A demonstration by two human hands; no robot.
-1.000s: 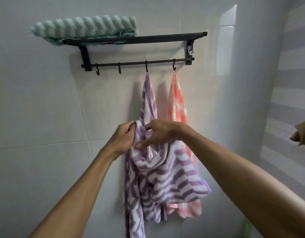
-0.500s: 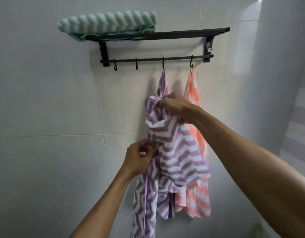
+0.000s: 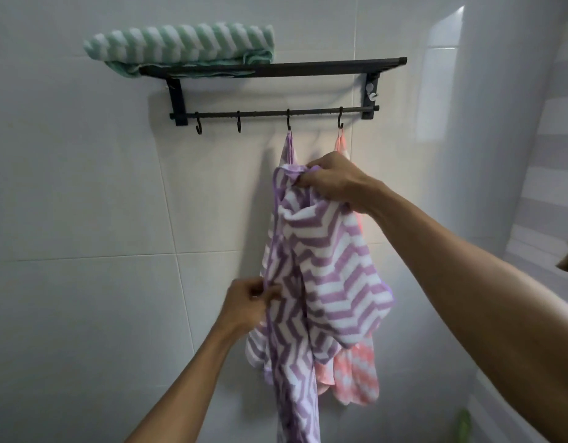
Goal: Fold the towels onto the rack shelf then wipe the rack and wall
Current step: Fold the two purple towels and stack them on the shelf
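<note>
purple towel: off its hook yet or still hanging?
Still hanging. The purple towel runs up to the third hook on the rail; the right hand grips a raised corner, the left hand pinches its edge.

text: none readable — towels, rack, wall | labels: none

We see a black rack shelf [image 3: 324, 66] at the upper middle of the frame. On its left end lies a folded green towel [image 3: 180, 46].
</note>
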